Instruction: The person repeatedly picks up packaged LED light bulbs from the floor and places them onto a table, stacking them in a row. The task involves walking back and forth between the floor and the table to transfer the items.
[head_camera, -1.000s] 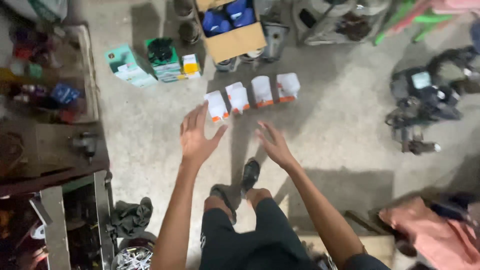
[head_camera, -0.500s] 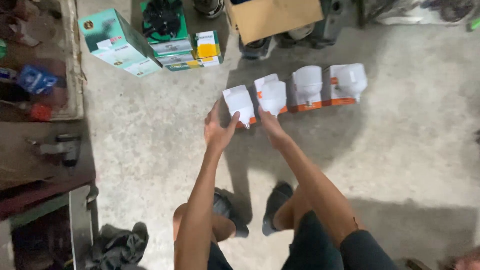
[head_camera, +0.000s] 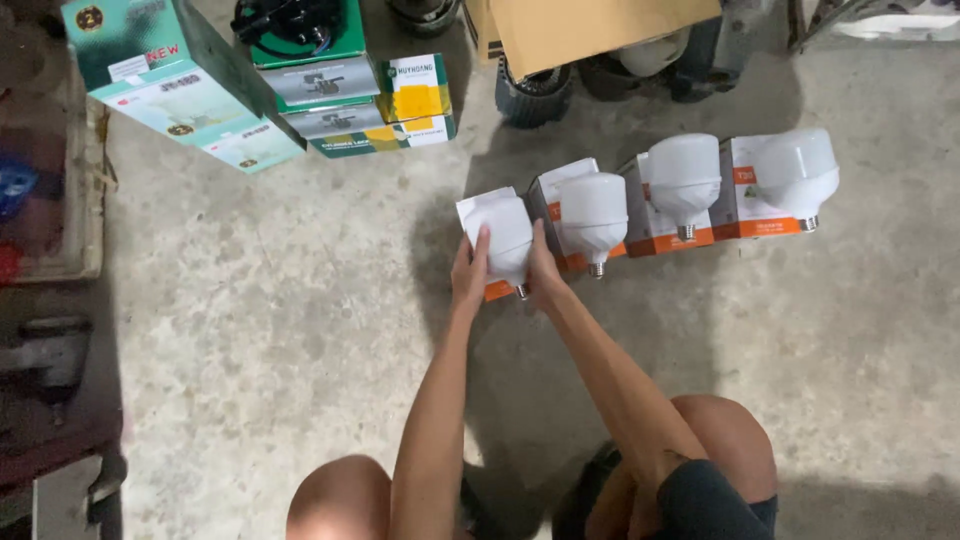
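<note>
Both hands have closed in from a spread reach a second ago and now cup the first bulb in the row, and the view has dropped closer to the floor.

At ten o'clock a green and white carton (head_camera: 175, 85) lies tilted on the concrete floor (head_camera: 280, 330). Just beside it, towards eleven, stands a stack of smaller green boxes (head_camera: 330, 95) with a yellow and white box (head_camera: 415, 95) touching its right side. At twelve a brown cardboard box (head_camera: 590, 30) overhangs a dark wheel.

Near the centre, the left hand (head_camera: 468, 275) lies flat against the left side of the white bulb (head_camera: 505, 238), fingers pointing to twelve. The right hand (head_camera: 545, 275) presses the bulb's right side the same way. Neither hand is curled; the bulb is pinched between the two open palms, sitting over its white and orange box (head_camera: 480, 205), screw base pointing to six.

Towards two o'clock the row runs on: a second bulb (head_camera: 594, 215), a third bulb (head_camera: 684, 180) and a fourth bulb (head_camera: 797, 172), each on its own box, the boxes side by side.
</note>
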